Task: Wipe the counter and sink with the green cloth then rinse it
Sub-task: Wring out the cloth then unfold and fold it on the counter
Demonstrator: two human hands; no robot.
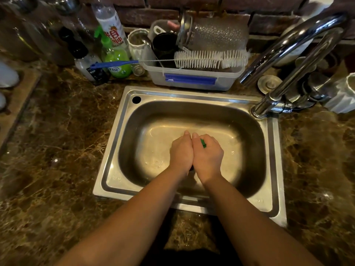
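Both our hands are pressed side by side over the middle of the stainless sink [272,169], fingers curled downward. Our right hand [207,155] is closed round the green cloth [203,143], of which only a small green corner peeks out between the knuckles. Our left hand [181,153] sits tight against it with curled fingers; it seems to share the grip on the bunched cloth, though the cloth itself is hidden there, so we cannot be sure.

We judge this to be wringing or squeezing the cloth over the basin. No water shows at the chrome faucet [288,45], whose spout ends behind the sink's far right corner, well apart from our hands. If the cloth is to be rinsed, we must carry it towards that corner, and drips could fall on the sink's rim or the brown marble counter [57,150] we have to keep wiped.

Behind the sink stands a plastic dish tub [192,79] with a white bottle brush [211,58] lying across it; a careless reach for the tap could knock the brush into the sink.
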